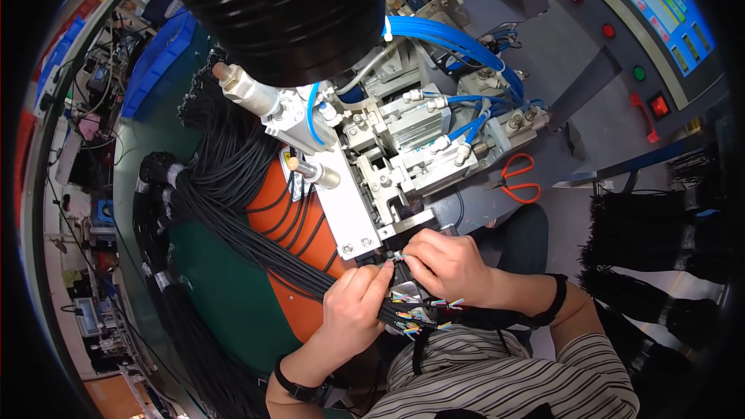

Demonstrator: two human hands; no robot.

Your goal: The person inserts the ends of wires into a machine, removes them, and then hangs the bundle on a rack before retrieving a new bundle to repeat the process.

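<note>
My left hand [354,304] is closed in a pinch on a black cable at the front edge of the machine. Facing it, my right hand [450,265] pinches the thin wires [400,256] at that cable's stripped end. Fingertips of both hands nearly meet there and cover most of the detail. A bundle of black cables [287,264] runs from the left under my left hand. Its stripped ends with coloured wires [411,316] fan out between my hands, close to my striped shirt.
A metal pneumatic machine [411,140] with blue hoses [458,40] stands ahead. Red-handled scissors [518,178] lie to its right. Piled black cables [221,147] cover the left side, over an orange board [283,217]. A control panel with a screen [660,4] is at the far right. More cable bundles [636,233] hang at right.
</note>
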